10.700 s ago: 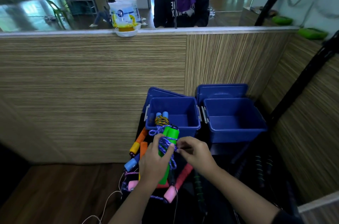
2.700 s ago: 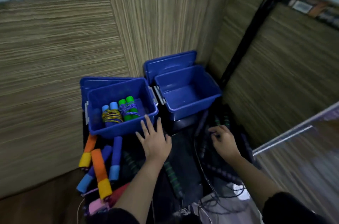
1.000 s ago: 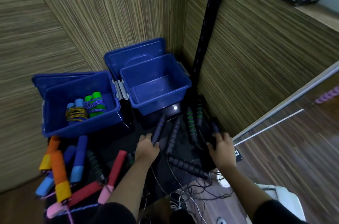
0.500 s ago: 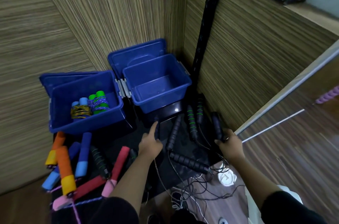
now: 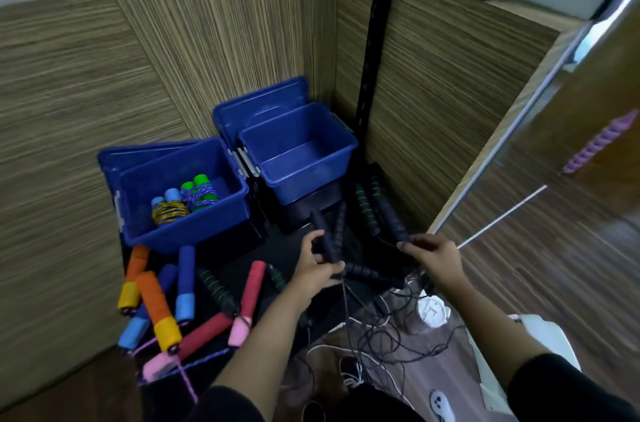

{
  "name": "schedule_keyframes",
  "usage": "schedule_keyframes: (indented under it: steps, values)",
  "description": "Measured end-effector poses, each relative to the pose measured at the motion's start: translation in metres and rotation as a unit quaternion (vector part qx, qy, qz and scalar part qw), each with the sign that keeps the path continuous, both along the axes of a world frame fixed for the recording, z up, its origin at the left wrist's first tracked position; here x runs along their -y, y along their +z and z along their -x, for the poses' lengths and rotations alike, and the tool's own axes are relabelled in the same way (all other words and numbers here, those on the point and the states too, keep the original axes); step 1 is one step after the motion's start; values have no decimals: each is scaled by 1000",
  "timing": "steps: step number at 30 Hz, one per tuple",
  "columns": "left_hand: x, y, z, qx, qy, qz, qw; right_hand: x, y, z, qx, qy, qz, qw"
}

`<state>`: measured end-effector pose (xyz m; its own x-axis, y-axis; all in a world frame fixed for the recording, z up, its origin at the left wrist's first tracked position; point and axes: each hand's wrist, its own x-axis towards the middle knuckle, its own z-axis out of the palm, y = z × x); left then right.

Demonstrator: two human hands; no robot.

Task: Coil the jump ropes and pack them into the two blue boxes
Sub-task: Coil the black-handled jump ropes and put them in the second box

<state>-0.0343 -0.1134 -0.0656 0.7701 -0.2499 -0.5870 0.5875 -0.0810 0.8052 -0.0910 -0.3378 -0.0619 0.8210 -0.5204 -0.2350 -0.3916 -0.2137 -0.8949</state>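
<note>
Head view, left hand: my left hand (image 5: 317, 269) curls its fingers around a dark foam handle (image 5: 323, 240), gripping it low down so that the top of the handle sticks up toward the boxes.
Head view, right hand: my right hand (image 5: 433, 253) pinches the near end of a second dark handle (image 5: 393, 219) between thumb and fingertips; the rest of that handle slants away toward the wall.
Head view, cords: thin black cords (image 5: 381, 335) trail from these handles in a loose tangle across the wooden floor (image 5: 554, 248) below my wrists.
Head view, left blue box: the left blue box (image 5: 194, 234) holds two coiled ropes side by side, one with light-blue handles and a yellow-and-dark cord (image 5: 168, 208), the other with green handles and a purple cord (image 5: 201, 193).
Head view, right blue box: the right blue box (image 5: 304, 186) stands just beside the left one, nearer the corner, and I see only its bare blue bottom.
Head view, lids: each box has its lid propped behind it against the striped panel.
Head view, ropes still out: more black handles, some with green rings (image 5: 362, 205), lie on the dark mat between the right box and my hands; orange-and-yellow (image 5: 157, 311), blue (image 5: 185, 283) and red-and-pink (image 5: 247, 304) handles lie in a heap in front of the left box.
</note>
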Motion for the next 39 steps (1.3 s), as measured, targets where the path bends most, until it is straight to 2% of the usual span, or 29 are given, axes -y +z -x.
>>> schedule_keyframes:
  steps: [5,7,11,13,17,21,23,25,26,27,28,30,31,32,34,37,39]
  values:
    - [20,7,18,-3,-36,44,998,-41,8,10,1,97,-33,995]
    - [23,8,23,6,-35,48,998,-52,8,9,9,97,-53,994]
    - [18,4,22,11,-20,61,998,-62,13,5,-6,61,-215,975]
    - [14,5,21,19,-33,39,998,-61,13,0,-29,51,-244,968]
    - [15,7,20,43,-40,30,998,-59,13,-11,-49,53,-204,976]
    - [19,6,18,71,-14,13,997,-58,19,-18,-85,107,-277,951]
    - [15,9,15,81,-50,-8,995,-51,21,-21,-89,132,-310,937]
    - [5,20,9,119,-127,-62,983,-37,26,-26,-92,145,-335,927]
    - [0,26,4,171,-168,-114,964,-30,30,-29,-101,161,-341,921]
    - [-5,30,-2,250,-204,-187,928,-22,36,-31,-117,186,-346,912]
    - [-9,36,-8,342,-240,-272,867,-16,42,-34,-140,220,-349,900]
    - [-11,47,-16,511,-308,-387,703,-6,54,-38,-179,294,-333,878]
    - [-8,52,-18,557,-344,-387,649,-3,61,-42,-192,329,-315,869]
    - [-5,57,-18,581,-379,-373,616,-2,67,-45,-199,355,-297,864]
    - [2,61,-16,588,-416,-369,587,-4,79,-52,-192,374,-280,863]
    - [4,64,-10,538,-378,-413,630,-9,92,-59,-152,365,-242,886]
    - [6,63,-5,522,-355,-414,656,-8,96,-60,-141,396,-197,886]
